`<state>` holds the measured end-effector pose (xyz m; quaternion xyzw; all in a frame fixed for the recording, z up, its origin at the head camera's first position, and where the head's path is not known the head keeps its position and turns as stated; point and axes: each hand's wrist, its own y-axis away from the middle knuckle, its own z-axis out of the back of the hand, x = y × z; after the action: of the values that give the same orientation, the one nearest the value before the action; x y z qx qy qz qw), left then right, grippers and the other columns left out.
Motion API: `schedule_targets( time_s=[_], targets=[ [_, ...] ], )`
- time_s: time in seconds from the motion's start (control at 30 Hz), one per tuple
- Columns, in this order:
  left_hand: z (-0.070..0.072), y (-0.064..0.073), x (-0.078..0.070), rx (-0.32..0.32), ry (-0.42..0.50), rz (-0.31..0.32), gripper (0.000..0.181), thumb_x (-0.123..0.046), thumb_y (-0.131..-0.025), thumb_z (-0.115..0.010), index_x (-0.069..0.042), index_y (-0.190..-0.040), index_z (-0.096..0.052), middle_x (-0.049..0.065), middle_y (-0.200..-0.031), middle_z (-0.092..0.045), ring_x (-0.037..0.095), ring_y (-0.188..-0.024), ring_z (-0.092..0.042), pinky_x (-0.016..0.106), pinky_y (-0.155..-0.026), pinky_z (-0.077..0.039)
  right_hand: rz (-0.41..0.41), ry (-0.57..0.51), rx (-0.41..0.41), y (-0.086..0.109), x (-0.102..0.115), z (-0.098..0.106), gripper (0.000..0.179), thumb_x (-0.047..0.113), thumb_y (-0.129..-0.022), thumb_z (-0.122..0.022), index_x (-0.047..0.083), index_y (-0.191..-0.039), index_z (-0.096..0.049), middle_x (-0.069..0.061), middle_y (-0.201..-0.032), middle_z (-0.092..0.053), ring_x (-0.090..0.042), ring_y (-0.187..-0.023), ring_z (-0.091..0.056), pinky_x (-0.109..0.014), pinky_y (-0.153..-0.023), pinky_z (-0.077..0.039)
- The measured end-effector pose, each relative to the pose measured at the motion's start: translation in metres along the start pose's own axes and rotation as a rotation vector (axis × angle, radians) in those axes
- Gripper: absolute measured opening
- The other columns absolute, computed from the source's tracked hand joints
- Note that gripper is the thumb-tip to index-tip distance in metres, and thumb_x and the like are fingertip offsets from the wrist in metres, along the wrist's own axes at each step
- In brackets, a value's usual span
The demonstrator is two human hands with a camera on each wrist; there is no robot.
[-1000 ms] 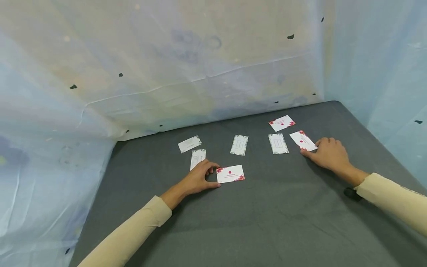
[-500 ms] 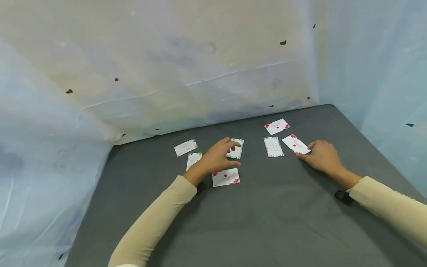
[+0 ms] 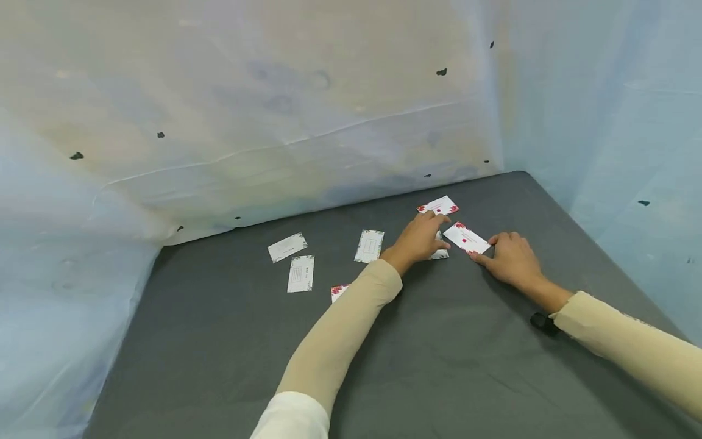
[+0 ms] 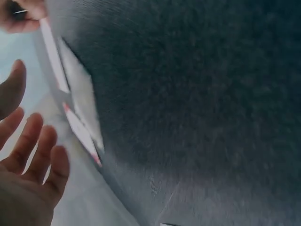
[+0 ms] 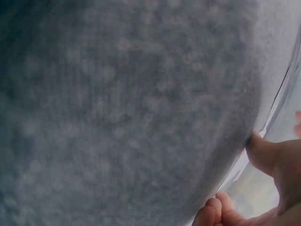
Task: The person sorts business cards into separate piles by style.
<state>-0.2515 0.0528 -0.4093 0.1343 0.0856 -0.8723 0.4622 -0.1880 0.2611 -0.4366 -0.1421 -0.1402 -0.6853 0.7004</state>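
My right hand (image 3: pixel 512 259) holds the near end of a white card with red flower corners (image 3: pixel 465 236) between thumb and fingers, the card low on the dark cloth. Reaching across from the left, my left hand (image 3: pixel 419 236) hovers over a white card with a leafy border (image 3: pixel 440 253) and hides most of it. Its fingers are spread and loosely bent, holding nothing, as the left wrist view shows. Just behind its fingertips lies another red-flowered card (image 3: pixel 440 205). In the right wrist view the thumb (image 5: pixel 263 153) and fingers meet the card's edge.
A leafy-bordered card (image 3: pixel 368 246) lies mid-table, and two printed cards (image 3: pixel 301 273) lie farther left. My left sleeve covers most of a red-flowered card (image 3: pixel 337 292). Pale cloth walls (image 3: pixel 307 122) rise behind and beside the grey table (image 3: pixel 466 366).
My left hand has left the red-flowered card at centre left and swept right, past the middle card, to the right-hand group. My right hand keeps its hold on the same card. The head view has shifted.
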Motion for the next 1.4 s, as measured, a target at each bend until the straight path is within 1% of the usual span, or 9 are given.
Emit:
schedule_targets(
  time_s=[0.07,0.17,0.3,0.43,0.7,0.9,1.1,1.27,1.4],
  targets=[
    [-0.003,-0.003,-0.003,-0.007,-0.061,0.023,0.054,-0.040,-0.092,-0.070,-0.023,-0.141,-0.053,-0.002,-0.129,-0.058,0.017,-0.122,-0.053,0.033,-0.101,-0.045,0.002,-0.004,-0.012,0.001,0.003,-0.002,0.061,0.042,-0.093,-0.067,-0.013,-0.118,-0.058,-0.039,-0.118,-0.052,-0.054,-0.110,-0.049,-0.063,-0.090,-0.040],
    [-0.012,-0.009,-0.009,-0.011,-0.103,0.045,0.055,-0.042,-0.092,-0.068,-0.024,-0.142,-0.052,-0.003,-0.136,-0.057,0.018,-0.130,-0.050,0.035,-0.105,-0.044,-0.004,-0.011,-0.023,0.003,0.002,-0.004,0.059,0.040,-0.093,-0.068,-0.013,-0.117,-0.059,-0.037,-0.115,-0.053,-0.052,-0.106,-0.050,-0.062,-0.089,-0.040],
    [-0.026,-0.016,-0.012,-0.016,-0.160,0.061,0.060,-0.047,-0.093,-0.065,-0.025,-0.146,-0.048,-0.004,-0.139,-0.055,0.017,-0.130,-0.048,0.034,-0.106,-0.043,-0.018,-0.024,-0.023,0.005,0.000,-0.003,0.062,0.041,-0.094,-0.067,-0.014,-0.120,-0.057,-0.038,-0.116,-0.053,-0.052,-0.105,-0.050,-0.061,-0.087,-0.040],
    [-0.033,-0.020,-0.012,-0.028,-0.198,0.066,0.069,-0.053,-0.089,-0.066,-0.026,-0.149,-0.045,-0.004,-0.139,-0.054,0.017,-0.128,-0.045,0.033,-0.105,-0.041,-0.031,-0.027,-0.026,0.004,0.001,-0.002,0.063,0.040,-0.095,-0.066,-0.014,-0.123,-0.055,-0.039,-0.119,-0.051,-0.052,-0.108,-0.049,-0.062,-0.088,-0.040],
    [-0.038,-0.021,-0.006,0.017,-0.103,0.167,0.083,-0.055,-0.082,-0.075,-0.025,-0.151,-0.041,-0.003,-0.143,-0.053,0.020,-0.131,-0.042,0.036,-0.107,-0.037,-0.043,-0.051,0.000,0.002,0.004,-0.003,0.059,0.030,-0.096,-0.066,-0.018,-0.126,-0.051,-0.038,-0.115,-0.051,-0.050,-0.106,-0.049,-0.060,-0.089,-0.041],
    [-0.038,-0.021,-0.004,0.002,-0.013,0.166,0.079,-0.047,-0.081,-0.079,-0.025,-0.149,-0.044,-0.009,-0.131,-0.061,0.019,-0.127,-0.044,0.035,-0.104,-0.037,-0.027,-0.047,-0.001,0.001,0.008,-0.006,0.052,0.026,-0.096,-0.066,-0.017,-0.123,-0.053,-0.038,-0.115,-0.051,-0.051,-0.106,-0.049,-0.060,-0.089,-0.041],
    [-0.034,-0.024,-0.009,-0.021,0.087,0.199,0.079,-0.034,-0.081,-0.083,-0.029,-0.150,-0.044,-0.011,-0.124,-0.062,0.018,-0.123,-0.046,0.033,-0.098,-0.038,-0.066,-0.064,-0.017,0.002,0.010,-0.005,0.061,0.028,-0.095,-0.067,-0.016,-0.131,-0.048,-0.041,-0.122,-0.046,-0.054,-0.110,-0.046,-0.062,-0.091,-0.040],
    [-0.033,-0.027,-0.010,-0.080,0.138,0.171,0.076,-0.018,-0.082,-0.082,-0.029,-0.148,-0.047,-0.002,-0.126,-0.058,0.019,-0.120,-0.052,0.035,-0.096,-0.043,-0.053,-0.067,-0.016,0.001,0.013,-0.005,0.056,0.027,-0.096,-0.066,-0.013,-0.132,-0.049,-0.041,-0.128,-0.044,-0.056,-0.116,-0.042,-0.064,-0.095,-0.037],
    [-0.033,-0.028,-0.006,-0.088,0.161,0.119,0.075,-0.004,-0.082,-0.075,-0.024,-0.148,-0.048,0.006,-0.128,-0.054,0.018,-0.112,-0.055,0.028,-0.092,-0.046,-0.042,-0.085,-0.039,0.001,0.014,-0.007,0.053,0.023,-0.095,-0.068,-0.009,-0.132,-0.047,-0.040,-0.127,-0.043,-0.055,-0.116,-0.042,-0.064,-0.093,-0.037]
  ],
)
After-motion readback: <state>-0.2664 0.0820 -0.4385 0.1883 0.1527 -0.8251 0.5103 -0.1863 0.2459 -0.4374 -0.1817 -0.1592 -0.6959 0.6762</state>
